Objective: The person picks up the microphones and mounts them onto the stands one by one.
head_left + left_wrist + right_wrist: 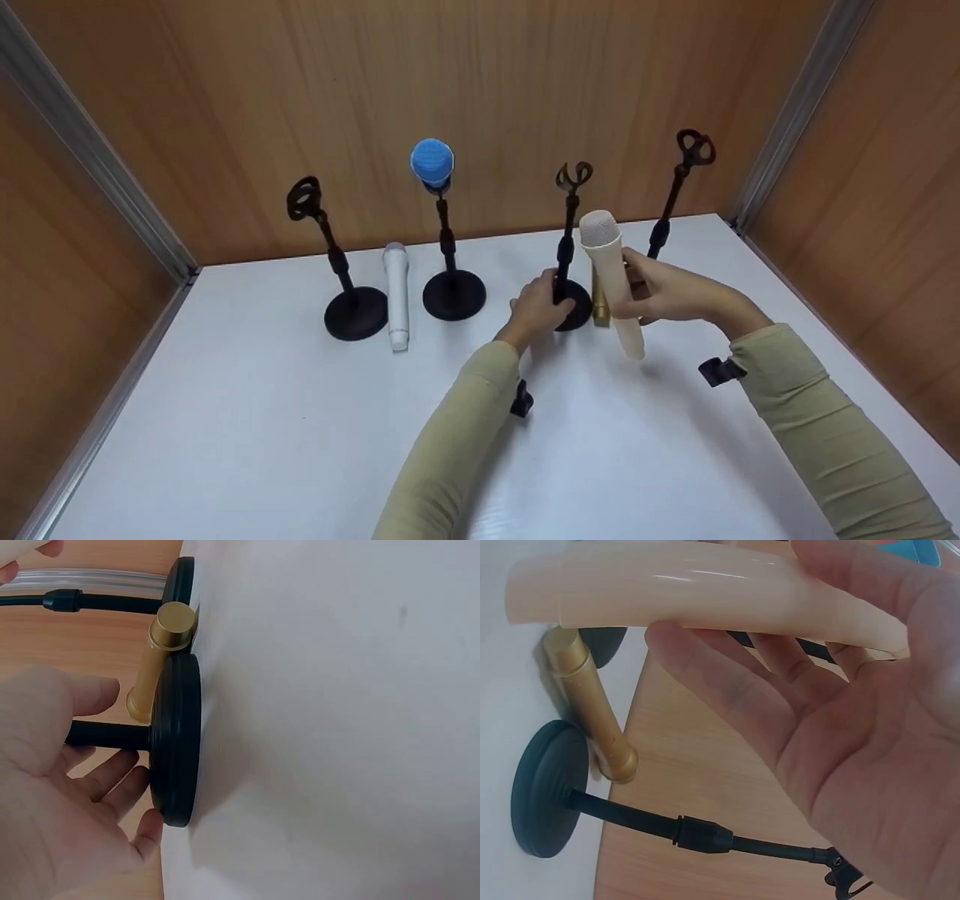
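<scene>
At the table: four stands, left hand half-open at one; four microphones, right hand gripping one.

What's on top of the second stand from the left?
A blue-headed microphone. In the head view, its head hides the handle and most of the clip on that stand.

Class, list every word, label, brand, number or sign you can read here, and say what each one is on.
None: no text can be read in any view.
The cream microphone, white microphone, gold microphone, blue-topped microphone and black stands show no legible lettering.
</scene>
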Demonstrator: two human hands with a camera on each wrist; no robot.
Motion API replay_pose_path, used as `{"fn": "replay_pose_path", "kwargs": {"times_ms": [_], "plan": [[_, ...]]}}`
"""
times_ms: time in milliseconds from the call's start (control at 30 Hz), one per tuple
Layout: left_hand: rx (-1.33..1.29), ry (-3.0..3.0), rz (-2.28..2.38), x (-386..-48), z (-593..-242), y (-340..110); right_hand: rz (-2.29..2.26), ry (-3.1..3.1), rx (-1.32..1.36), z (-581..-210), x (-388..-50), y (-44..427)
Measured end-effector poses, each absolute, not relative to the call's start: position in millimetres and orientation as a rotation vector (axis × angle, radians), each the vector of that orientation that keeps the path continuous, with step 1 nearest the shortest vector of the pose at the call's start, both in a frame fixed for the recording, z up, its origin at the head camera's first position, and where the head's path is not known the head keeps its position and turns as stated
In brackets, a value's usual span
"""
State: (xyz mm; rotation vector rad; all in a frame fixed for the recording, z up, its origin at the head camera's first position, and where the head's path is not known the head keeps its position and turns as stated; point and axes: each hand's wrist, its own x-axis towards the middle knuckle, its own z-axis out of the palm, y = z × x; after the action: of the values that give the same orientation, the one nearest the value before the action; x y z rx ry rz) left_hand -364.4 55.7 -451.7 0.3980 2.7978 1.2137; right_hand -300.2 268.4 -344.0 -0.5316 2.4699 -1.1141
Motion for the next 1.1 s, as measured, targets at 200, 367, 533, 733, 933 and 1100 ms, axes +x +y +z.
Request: {"fn": "replay_pose_path", "kwargs": {"times_ms": [200,367,533,733,933,1100], "plan": [[0.369,2.816,1.195,-365,-445,56,-1.120,2.485,-0.535,-343,-301,268],[0.372,2.849,1.155,-365,-444,55,-1.130,2.484,-0.552,-344,-302,269],[0.372,2.902,1.115,-363,-446,55,-1.119,2.485,-0.543,-344,-301,268],[0.391,2.929,1.037,-360,-445,49,-1.156,2.460,-0.545,-344,-300,264],[0.484,2.940,0.971,-352,-443,32,-1.254,2.446,-0.605,-347,-299,257],[0.530,2.946,0.958,-343,-442,16,-1.285,2.477,-0.645,-349,-299,251]]}}
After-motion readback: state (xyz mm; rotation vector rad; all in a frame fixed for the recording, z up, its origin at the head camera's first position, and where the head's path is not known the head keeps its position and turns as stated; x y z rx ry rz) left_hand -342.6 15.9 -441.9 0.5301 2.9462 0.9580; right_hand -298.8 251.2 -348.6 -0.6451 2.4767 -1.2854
